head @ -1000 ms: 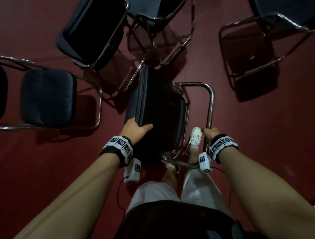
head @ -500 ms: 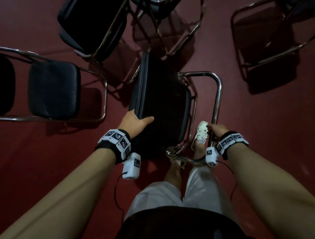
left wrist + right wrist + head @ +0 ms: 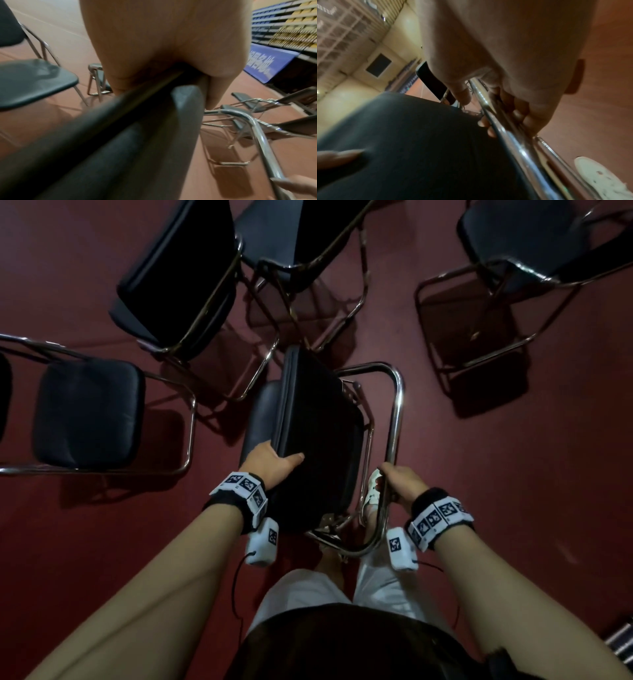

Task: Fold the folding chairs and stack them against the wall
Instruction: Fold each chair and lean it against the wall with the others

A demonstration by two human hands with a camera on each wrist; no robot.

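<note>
A black-cushioned folding chair (image 3: 318, 433) with a chrome tube frame (image 3: 395, 419) stands partly folded right in front of me. My left hand (image 3: 270, 462) grips the near edge of its tipped-up seat cushion (image 3: 187, 102), thumb on top. My right hand (image 3: 399, 481) is curled round the chrome frame tube (image 3: 510, 129) on the chair's right side. In the right wrist view its fingers (image 3: 518, 115) wrap the tube beside the dark seat (image 3: 419, 142).
Unfolded chairs ring me on the dark red floor: one at the left (image 3: 89, 412), two at the top centre (image 3: 185, 275), one at the top right (image 3: 520, 244). My white shoe (image 3: 371, 491) is beside the frame. Blue shelving (image 3: 281, 27) and a banner stand far right.
The held chair has stayed in both hands. The view shifted, so the surrounding chairs sit a little differently in the picture. Both grips are unchanged.
</note>
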